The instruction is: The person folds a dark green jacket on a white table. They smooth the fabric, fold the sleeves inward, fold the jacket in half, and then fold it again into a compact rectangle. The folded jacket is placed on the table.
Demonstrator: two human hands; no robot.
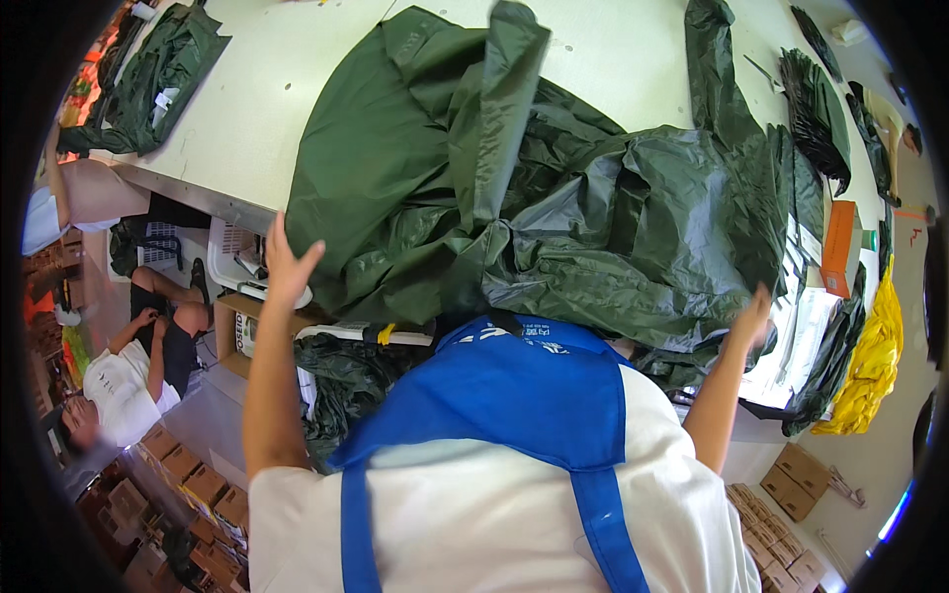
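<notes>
A large dark green raincoat (395, 168) of thin, shiny fabric lies crumpled over the front of the table. One sleeve (504, 109) stretches toward the far side in the middle, and another (710, 64) does so farther right. At the raincoat's left edge is my left hand (288, 262), open, with the thumb and fingers apart and nothing visible in it. My right hand (754, 318) is against the lower right edge of the fabric. Its fingers are partly hidden and a little blurred, so whether they grip the cloth is unclear.
More dark green garments lie on the white table (247, 109) at far left (163, 84) and right. An orange box (839, 249) and yellow fabric (870, 346) are on the right. A white basket (232, 247) and cardboard box (235, 334) stand below left. A person (138, 381) sits at left.
</notes>
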